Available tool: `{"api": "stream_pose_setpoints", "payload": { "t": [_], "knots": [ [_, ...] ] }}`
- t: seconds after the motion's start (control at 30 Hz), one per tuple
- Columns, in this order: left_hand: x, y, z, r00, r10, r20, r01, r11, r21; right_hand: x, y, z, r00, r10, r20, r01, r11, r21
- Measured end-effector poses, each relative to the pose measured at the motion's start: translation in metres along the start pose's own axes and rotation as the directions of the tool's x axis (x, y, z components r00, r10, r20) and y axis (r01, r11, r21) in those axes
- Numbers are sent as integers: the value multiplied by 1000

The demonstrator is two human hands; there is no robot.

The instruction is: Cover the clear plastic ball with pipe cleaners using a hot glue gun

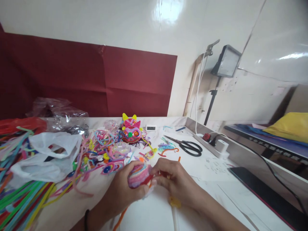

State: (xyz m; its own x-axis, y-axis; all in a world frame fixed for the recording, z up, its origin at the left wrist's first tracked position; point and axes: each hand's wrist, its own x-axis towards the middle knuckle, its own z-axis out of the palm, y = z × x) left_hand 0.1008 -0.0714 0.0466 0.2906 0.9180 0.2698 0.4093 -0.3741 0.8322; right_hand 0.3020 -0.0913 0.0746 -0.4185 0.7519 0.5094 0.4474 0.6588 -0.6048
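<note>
My left hand (124, 186) is wrapped round a fuzzy pink and purple ball (138, 175) made of pipe cleaners, low in the middle of the white table (216, 192). My right hand (173, 179) is closed beside it, pinching a red pipe cleaner (157, 175) against the ball. An orange pipe cleaner (119, 219) trails below my left wrist, and a yellow piece (175, 202) lies under my right wrist. A finished red and pink pipe-cleaner figure (131, 130) with yellow ears stands farther back.
Loose coloured pipe cleaners (21, 199) lie heaped at the left, beside a white plastic bag (45, 157). Black scissors (189, 147) lie at the right, with a power strip (214, 142) and a dark phone (264, 192) beyond. A lamp on a stand (226, 62) rises at the back right.
</note>
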Motion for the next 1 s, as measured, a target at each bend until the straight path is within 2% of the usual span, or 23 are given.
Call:
{"api": "stream_pose_setpoints", "payload": {
  "t": [0.07, 0.13, 0.23, 0.3, 0.47, 0.57, 0.67, 0.87, 1.0],
  "knots": [
    [1, -2, 0, 1000, -16, 20, 17, 999, -38, 1, 2, 1, 999, 47, -14, -47, 999, 26],
    [1, -2, -1, 1000, -27, 16, 28, 997, -79, 1, 2, 3, 998, 28, -58, -28, 1000, 12],
    [3, 0, -2, 998, -54, 23, 57, 988, -145, 0, -1, 7, 979, -152, -140, 130, 979, -158],
    [4, 2, -3, 997, -74, 32, 79, 977, -198, -2, -6, 11, 955, -269, -123, 224, 929, -296],
    [4, 2, -4, 992, -103, 78, 122, 950, -286, -8, -21, 19, 929, -369, -29, 316, 831, -458],
    [4, 1, -4, 984, -128, 120, 160, 936, -313, -9, -24, 21, 912, -411, -7, 352, 790, -502],
    [4, 0, -3, 983, -152, 100, 176, 931, -320, -10, -21, 23, 893, -451, 14, 393, 762, -515],
    [6, -4, 0, 970, -178, 164, 228, 898, -377, -14, -6, 28, 838, -541, -69, 435, 740, -512],
    [3, -7, 3, 973, -162, 167, 218, 884, -413, -18, 5, 30, 804, -591, -56, 464, 685, -562]
  ]
}}
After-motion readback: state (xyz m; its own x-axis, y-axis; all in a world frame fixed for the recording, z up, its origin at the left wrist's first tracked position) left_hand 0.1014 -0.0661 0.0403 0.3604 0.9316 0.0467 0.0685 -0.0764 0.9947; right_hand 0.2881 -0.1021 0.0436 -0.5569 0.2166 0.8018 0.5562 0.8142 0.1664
